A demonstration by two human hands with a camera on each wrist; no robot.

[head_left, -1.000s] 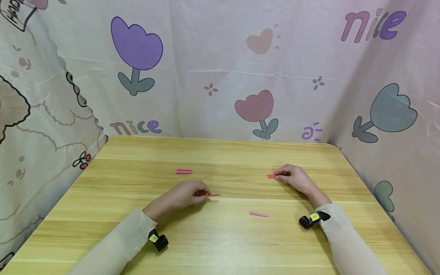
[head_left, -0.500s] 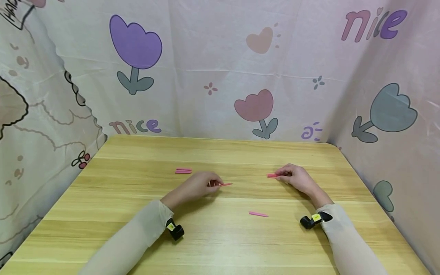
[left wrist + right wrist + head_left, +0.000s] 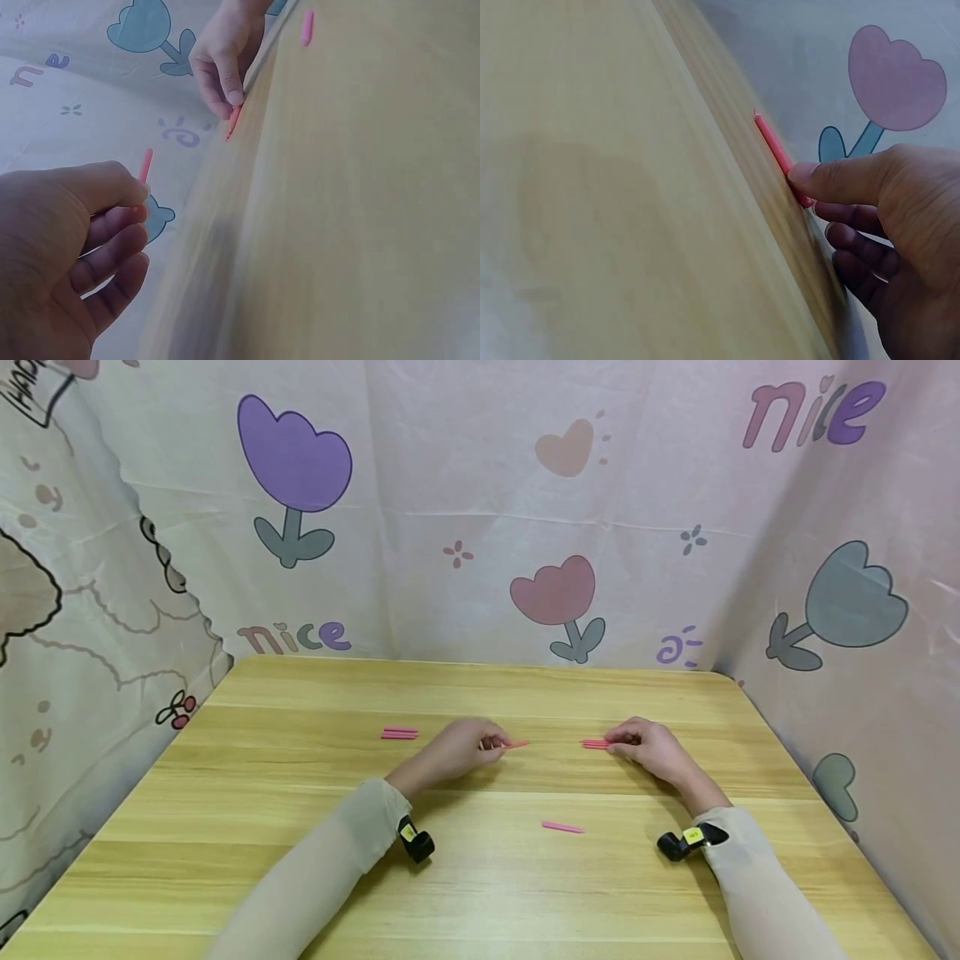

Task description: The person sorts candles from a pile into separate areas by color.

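My left hand [image 3: 468, 747] pinches a thin coral-red candle [image 3: 146, 165] between thumb and index finger, above the table; its free end points right in the head view. To the right, my right hand [image 3: 651, 752] pinches the near end of a small group of red candles [image 3: 595, 744] at the table's surface. In the right wrist view, thumb and index finger grip a red candle [image 3: 774, 146] with a wick-like tip. How many candles those fingers hold cannot be told. A few pink candles [image 3: 400, 733] lie side by side, left of the left hand.
One more pink candle [image 3: 562, 827] lies nearer the front, between the two forearms. The wooden table [image 3: 480, 893] ends at the back against a printed curtain [image 3: 420, 460], which also hangs along both sides.
My left hand has carried its red candle right and toward the back, closer to the red group. My right hand has stayed almost in place at the red candles.
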